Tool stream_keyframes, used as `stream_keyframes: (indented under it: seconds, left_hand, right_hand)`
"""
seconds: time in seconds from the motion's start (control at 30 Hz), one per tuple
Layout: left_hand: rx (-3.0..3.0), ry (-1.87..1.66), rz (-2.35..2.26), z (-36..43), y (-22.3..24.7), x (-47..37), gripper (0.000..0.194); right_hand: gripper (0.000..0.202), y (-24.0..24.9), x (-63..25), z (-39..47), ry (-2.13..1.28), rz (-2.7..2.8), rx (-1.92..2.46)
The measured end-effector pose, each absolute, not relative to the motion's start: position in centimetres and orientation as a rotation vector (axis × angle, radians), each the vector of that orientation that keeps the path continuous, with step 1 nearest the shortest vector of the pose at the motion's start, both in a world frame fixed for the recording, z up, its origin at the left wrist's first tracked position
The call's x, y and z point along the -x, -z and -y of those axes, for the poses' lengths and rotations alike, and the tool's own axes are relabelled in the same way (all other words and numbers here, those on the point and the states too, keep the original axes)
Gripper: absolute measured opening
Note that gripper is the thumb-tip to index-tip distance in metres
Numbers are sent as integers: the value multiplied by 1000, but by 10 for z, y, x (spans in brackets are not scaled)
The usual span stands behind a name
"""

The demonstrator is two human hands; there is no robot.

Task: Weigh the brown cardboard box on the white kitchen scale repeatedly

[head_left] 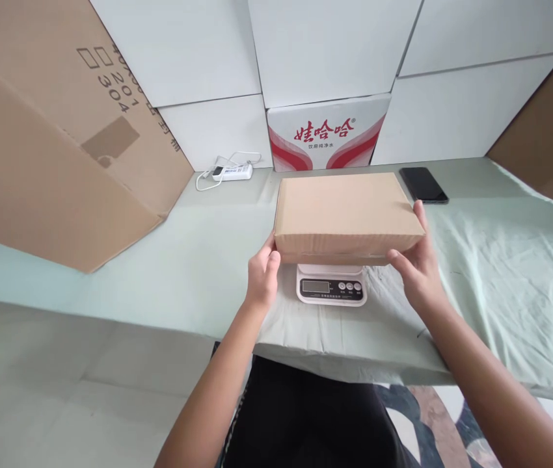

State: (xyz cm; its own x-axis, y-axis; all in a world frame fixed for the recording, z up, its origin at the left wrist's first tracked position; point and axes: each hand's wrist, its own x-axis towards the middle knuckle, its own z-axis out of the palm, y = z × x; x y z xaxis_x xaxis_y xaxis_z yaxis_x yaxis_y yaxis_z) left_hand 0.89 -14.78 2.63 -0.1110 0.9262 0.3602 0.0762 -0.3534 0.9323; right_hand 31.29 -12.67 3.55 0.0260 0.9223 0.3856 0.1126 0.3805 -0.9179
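A closed brown cardboard box (345, 207) is held level between my two hands, over a white digital kitchen scale (331, 287). My left hand (263, 274) grips the box's near left corner, thumb at the front. At the near right corner, my right hand (416, 263) has its thumb on the front face and a finger along the right side. The box hides the scale's platform, so I cannot tell whether it rests on the scale or hovers just above. Below it, the scale's display and several buttons face me; no reading shows on the display.
A black phone (423, 184) lies behind the box on the right. A white power strip (232, 172) with a cable sits at the back left. A large carton (62, 143) stands on the left, another (550, 136) on the right. White boxes (328, 45) line the back.
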Motion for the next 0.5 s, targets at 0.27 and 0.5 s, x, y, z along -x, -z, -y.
stream_keyframes:
  seconds: [0.27, 0.5]
  left_hand:
    - [-1557, -1533, -1143, 144, -45, -10, 69]
    - [-1606, -1691, -1042, 89, -88, -5, 79]
  right_hand:
    - [85, -41, -311, 127, -925, 1342, 953]
    - [94, -105, -299, 75, -721, 1494, 855]
